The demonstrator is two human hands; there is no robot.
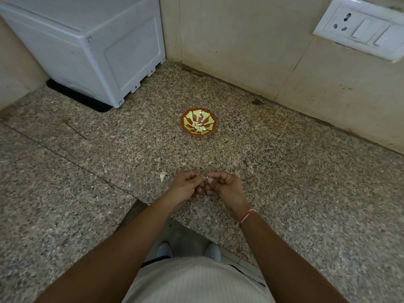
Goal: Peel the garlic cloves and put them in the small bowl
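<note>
**Garlic peeling: hands at counter edge**

A garlic clove (pixel 206 178) is pinched between the left hand (pixel 185 186) and right hand (pixel 226 187), fingers curled. Peeled cloves (pixel 199 127) are held in the small bowl (pixel 185 124), well beyond. A garlic piece (pixel 163 176) is noted beside the left hand

The small bowl (pixel 198 122) sits on the counter (pixel 284 171), peeled cloves (pixel 199 127) inside. Nearer, both hands meet; a garlic piece (pixel 163 176) lies just left of them. An appliance (pixel 87 47) stands back left.

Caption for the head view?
Both hands, left hand and right hand, pinch a garlic clove before the small bowl.
</note>
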